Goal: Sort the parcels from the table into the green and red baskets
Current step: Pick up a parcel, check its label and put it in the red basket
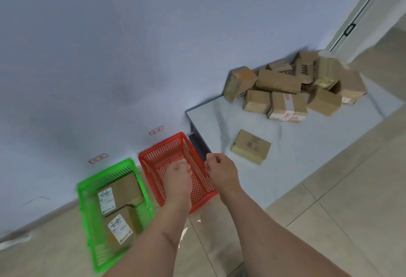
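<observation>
A green basket (83,191) on the floor at lower left holds two cardboard parcels (123,191) with white labels. Beside it to the right stands a red basket (153,155), with no parcel visible in it. My left hand (179,172) hovers over the red basket with curled fingers, holding nothing. My right hand (219,166) is at the basket's right rim, fingers also curled and holding nothing. A single parcel (250,147) lies on the white table (211,118) just right of my right hand. A pile of several parcels (285,87) sits at the table's far end.
The baskets stand against a pale blue wall with two small red labels (156,130) above them. The floor is beige tile. A door frame (351,26) rises at the upper right beyond the table.
</observation>
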